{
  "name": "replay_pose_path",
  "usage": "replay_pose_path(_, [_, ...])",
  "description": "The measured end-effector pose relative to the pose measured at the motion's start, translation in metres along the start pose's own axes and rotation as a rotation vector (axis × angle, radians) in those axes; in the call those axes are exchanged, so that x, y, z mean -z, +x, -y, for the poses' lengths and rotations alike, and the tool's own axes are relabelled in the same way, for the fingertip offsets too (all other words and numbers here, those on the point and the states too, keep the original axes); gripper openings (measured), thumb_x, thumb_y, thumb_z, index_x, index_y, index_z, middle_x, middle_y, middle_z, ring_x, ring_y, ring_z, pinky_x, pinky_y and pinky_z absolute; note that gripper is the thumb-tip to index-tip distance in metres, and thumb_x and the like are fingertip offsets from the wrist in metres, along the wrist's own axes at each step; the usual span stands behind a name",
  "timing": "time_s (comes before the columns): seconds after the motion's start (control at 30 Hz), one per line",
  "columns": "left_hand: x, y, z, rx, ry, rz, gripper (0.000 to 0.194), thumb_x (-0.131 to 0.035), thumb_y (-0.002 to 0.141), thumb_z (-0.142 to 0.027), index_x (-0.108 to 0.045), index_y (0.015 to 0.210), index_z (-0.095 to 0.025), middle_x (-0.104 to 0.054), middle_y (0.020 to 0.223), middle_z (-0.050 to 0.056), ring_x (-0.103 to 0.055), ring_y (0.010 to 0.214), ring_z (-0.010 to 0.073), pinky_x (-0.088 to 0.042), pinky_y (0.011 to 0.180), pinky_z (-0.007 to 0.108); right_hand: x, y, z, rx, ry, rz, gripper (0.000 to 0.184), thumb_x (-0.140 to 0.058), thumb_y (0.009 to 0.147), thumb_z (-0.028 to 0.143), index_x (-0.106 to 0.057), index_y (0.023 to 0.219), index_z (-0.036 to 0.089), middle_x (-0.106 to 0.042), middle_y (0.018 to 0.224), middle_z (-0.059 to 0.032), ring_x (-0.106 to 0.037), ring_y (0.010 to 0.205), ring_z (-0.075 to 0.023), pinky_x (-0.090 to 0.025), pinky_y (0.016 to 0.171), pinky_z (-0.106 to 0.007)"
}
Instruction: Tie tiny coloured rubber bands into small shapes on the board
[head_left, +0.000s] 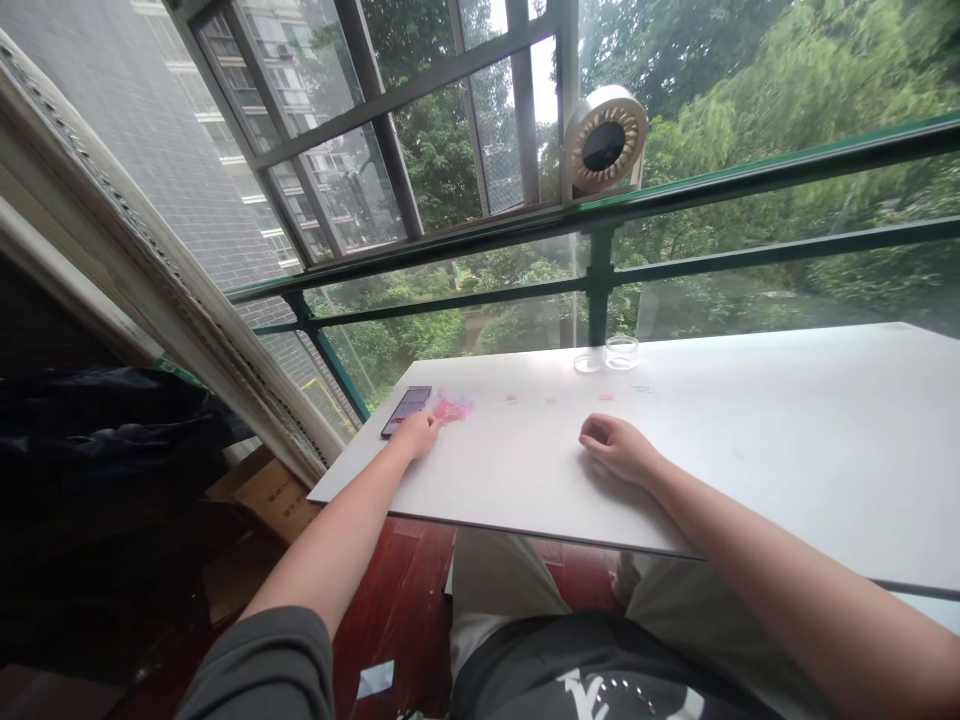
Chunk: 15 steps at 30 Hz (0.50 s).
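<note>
My left hand (418,435) reaches to the near edge of a small heap of pink and lilac bits (452,407), too small to name. Its fingers are pressed together at the heap; whatever is between them is hidden. Just beside that hand lies a phone (407,411) with its screen lit. My right hand (616,446) rests on the white table (750,420), fingers curled in loosely, and nothing shows in it. Beyond it lie a pink piece (606,397) and some thin greenish pieces (640,388). Fainter pinkish bits (511,399) sit between the hands.
Two clear round dishes (621,351) stand at the table's far edge. Behind them run a green railing (600,270) and an open window (375,130). A round fan (606,140) is at the railing. Cardboard boxes (274,492) are on the floor at left, below a curtain (172,270).
</note>
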<state>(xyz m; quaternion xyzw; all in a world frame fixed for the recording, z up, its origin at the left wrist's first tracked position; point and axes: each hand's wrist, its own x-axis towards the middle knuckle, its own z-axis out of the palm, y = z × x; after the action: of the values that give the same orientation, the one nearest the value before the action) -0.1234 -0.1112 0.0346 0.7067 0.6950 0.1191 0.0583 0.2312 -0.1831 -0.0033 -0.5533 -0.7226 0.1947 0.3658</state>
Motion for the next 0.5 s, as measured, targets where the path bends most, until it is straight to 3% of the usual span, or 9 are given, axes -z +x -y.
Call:
replay_pose_path(0.17, [0.002,0.005,-0.002,-0.001,-0.043,-0.064,0.017,-0.058,0.076,-0.037,-0.060,0.074,-0.020,-0.069,0.080,0.003,-0.060,0.074,0.0178,-0.040,0.064,0.025,0.000,-0.001,0.002,-0.003,-0.006,0.000,0.012,-0.049,0.075,0.030,-0.055,0.071,0.020,-0.057,0.062,0.0010,-0.049,0.058,-0.0140,-0.038,0.056,-0.026])
replay_pose_path(0.5, [0.019,0.039,-0.021,0.008,-0.083,-0.182,0.015,-0.053,0.080,-0.028,-0.064,0.085,-0.020,-0.070,0.088,0.003,-0.060,0.078,0.0153,-0.044,0.068,0.023,0.000,-0.002,0.004,-0.010,0.004,0.010,0.012,-0.049,0.076,0.030,-0.054,0.071,0.021,-0.059,0.064,0.0004,-0.052,0.059,-0.0150,-0.039,0.057,-0.027])
